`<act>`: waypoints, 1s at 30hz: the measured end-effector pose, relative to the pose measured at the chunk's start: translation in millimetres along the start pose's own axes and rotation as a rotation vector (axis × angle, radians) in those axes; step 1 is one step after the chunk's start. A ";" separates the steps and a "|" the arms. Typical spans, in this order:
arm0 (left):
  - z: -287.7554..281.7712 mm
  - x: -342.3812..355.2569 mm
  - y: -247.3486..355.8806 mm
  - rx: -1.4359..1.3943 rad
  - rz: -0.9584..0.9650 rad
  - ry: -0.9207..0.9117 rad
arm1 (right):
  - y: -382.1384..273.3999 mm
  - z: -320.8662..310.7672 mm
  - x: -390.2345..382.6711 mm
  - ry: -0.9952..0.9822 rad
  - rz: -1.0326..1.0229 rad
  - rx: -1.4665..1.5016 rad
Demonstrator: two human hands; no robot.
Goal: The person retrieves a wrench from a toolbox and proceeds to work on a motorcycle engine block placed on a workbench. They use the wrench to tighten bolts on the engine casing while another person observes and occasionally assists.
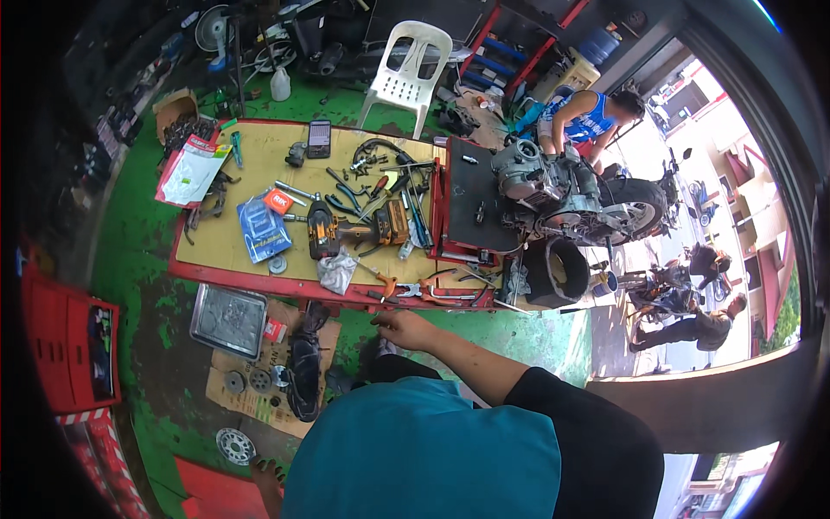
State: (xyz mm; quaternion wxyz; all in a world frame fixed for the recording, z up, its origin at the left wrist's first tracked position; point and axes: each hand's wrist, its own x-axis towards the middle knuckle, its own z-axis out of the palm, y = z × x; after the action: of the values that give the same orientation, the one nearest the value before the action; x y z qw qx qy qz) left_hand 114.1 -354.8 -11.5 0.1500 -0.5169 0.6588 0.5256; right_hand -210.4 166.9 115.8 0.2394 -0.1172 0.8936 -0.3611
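Hand [405, 329] with loosely curled empty fingers, near red metal bench edge [259, 281], crumpled grey rag [337, 271]

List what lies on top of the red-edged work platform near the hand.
On the work platform: a cordless drill, pliers, a phone, a crumpled rag, blue packets. Whatever is beneath the packets and rag is hidden.

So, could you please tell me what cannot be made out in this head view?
- Left hand: not in view, hidden below the teal-shirted torso.
- Right hand: fingers too small; its grip cannot be told.
- Small metal tools on the red-edged wooden workbench: too small to identify.
- Red cabinet: cut off by the dark rim.
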 end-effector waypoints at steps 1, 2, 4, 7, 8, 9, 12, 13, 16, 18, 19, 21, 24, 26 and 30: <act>2.6 10.5 0.4 -0.018 0.000 -0.030 | 1.6 -2.4 -0.7 0.019 0.019 0.019; 5.9 19.7 0.4 -0.035 -0.001 -0.050 | 3.3 -5.4 -0.4 0.035 0.036 0.036; 9.6 37.5 -1.5 -0.063 -0.011 -0.090 | 3.4 -10.9 -0.7 0.054 0.056 0.067; 5.5 63.7 -9.0 -0.148 -0.022 -0.143 | 7.7 -11.4 6.5 0.057 0.064 0.119; 3.9 69.3 -8.7 -0.155 -0.004 -0.147 | 10.7 -9.7 10.6 0.049 0.062 0.137; 3.3 63.8 -11.3 -0.089 0.130 -0.121 | 21.4 -4.5 17.4 0.061 0.036 0.111; -24.2 36.1 -11.9 0.188 0.193 -0.057 | 38.7 13.7 43.6 -0.014 -0.015 0.117; -19.7 22.5 -20.2 -0.042 0.197 0.104 | 41.8 13.0 52.0 -0.084 0.015 0.158; -5.1 -19.0 22.7 -0.128 0.051 0.147 | 25.4 12.8 86.7 -0.133 -0.033 0.281; 0.1 -47.7 11.6 -0.190 0.013 0.230 | 24.0 15.0 111.0 -0.223 -0.039 0.292; 6.6 -63.9 1.8 -0.202 -0.031 0.258 | 21.8 14.6 123.7 -0.248 -0.069 0.282; 20.4 -85.6 -11.7 -0.215 -0.106 0.278 | 9.5 15.2 142.7 -0.299 0.012 0.427; 47.1 -116.0 -42.2 -0.253 -0.221 0.289 | -17.5 13.0 162.4 -0.260 -0.040 0.395; 50.1 -129.3 -73.3 -0.313 -0.279 0.266 | -33.0 17.1 171.4 -0.308 0.028 0.509; 55.0 -132.8 -44.4 -0.228 -0.388 0.245 | -80.6 28.1 204.4 -0.378 0.040 0.410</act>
State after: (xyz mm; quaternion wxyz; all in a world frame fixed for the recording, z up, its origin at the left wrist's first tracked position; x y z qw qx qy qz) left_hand 188.1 -234.8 40.9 0.1080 -0.7071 0.4970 0.4913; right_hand -368.5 14.8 84.5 0.4278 -0.1139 0.7435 -0.5012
